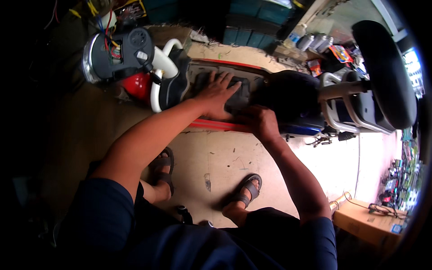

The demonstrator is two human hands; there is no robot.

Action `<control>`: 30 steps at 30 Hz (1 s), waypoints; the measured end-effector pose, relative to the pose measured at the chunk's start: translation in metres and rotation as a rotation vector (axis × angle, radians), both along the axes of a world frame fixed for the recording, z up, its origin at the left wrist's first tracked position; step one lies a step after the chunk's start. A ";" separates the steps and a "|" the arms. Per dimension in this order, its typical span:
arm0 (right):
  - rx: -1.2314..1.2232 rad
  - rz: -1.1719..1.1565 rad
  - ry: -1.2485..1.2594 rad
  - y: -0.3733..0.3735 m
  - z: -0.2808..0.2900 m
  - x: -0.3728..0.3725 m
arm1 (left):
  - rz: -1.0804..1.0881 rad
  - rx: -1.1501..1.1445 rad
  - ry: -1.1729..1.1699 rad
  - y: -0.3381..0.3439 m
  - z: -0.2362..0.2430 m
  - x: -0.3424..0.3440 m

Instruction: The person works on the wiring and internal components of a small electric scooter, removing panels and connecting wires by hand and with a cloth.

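Coloured wires (pixel 107 38) are hanging exposed at the grey headlamp housing (pixel 130 54); a snag could be pulling them loose. The left hand (pixel 217 93) is resting spread over the dark panel (pixel 242 91), which is lying on the scooter footboard (pixel 193 73); uneven pressure could be tilting it. The right hand (pixel 264 121) is curling near the panel's near side, possibly risking a nip at the edge; whether it is pinching anything, I cannot tell.
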State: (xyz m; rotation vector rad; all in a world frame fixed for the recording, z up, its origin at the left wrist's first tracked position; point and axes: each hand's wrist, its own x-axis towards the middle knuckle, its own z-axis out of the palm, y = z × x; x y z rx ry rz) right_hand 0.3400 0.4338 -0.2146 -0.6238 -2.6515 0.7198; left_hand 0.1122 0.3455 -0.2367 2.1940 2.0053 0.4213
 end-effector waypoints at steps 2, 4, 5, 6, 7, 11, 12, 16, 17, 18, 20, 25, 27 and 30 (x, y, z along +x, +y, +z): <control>-0.017 0.050 -0.111 0.013 0.007 -0.004 | -0.011 0.012 -0.005 0.000 0.001 0.000; 0.327 0.013 -0.205 0.027 0.034 -0.014 | -0.014 0.011 0.014 -0.001 -0.001 -0.006; 0.391 -0.067 -0.111 0.021 0.084 -0.013 | 0.009 -0.017 0.042 -0.005 0.000 -0.007; 0.452 -0.155 -0.017 0.020 0.110 -0.006 | 0.019 -0.017 0.044 -0.007 0.002 -0.008; 0.559 -0.321 -0.022 0.039 0.101 0.005 | 0.012 -0.015 0.041 -0.005 0.005 -0.005; 0.789 -0.422 -0.203 0.065 0.050 0.016 | -0.008 -0.037 0.039 0.000 0.011 0.000; 0.821 -0.417 -0.250 0.066 0.040 0.014 | -0.008 -0.034 0.030 -0.001 0.010 0.001; 0.590 -0.407 -0.309 0.076 0.064 -0.013 | 0.030 -0.028 0.011 -0.004 0.010 -0.002; 0.522 -0.345 -0.240 0.073 0.061 0.000 | 0.032 -0.031 0.006 -0.007 0.008 -0.001; 0.537 -0.292 -0.158 0.068 0.054 0.018 | 0.035 -0.022 0.001 -0.005 0.008 -0.002; 0.571 -0.157 0.019 0.057 0.035 0.046 | 0.036 -0.022 0.006 -0.002 0.010 -0.002; 0.660 -0.211 -0.031 0.066 0.054 0.012 | 0.066 -0.041 0.022 -0.008 0.009 0.003; 0.626 -0.337 -0.167 0.109 0.056 -0.032 | 0.059 -0.034 0.035 -0.006 0.011 0.002; 0.267 -0.466 -0.663 0.167 0.037 -0.063 | 0.005 -0.052 0.036 0.004 0.016 0.008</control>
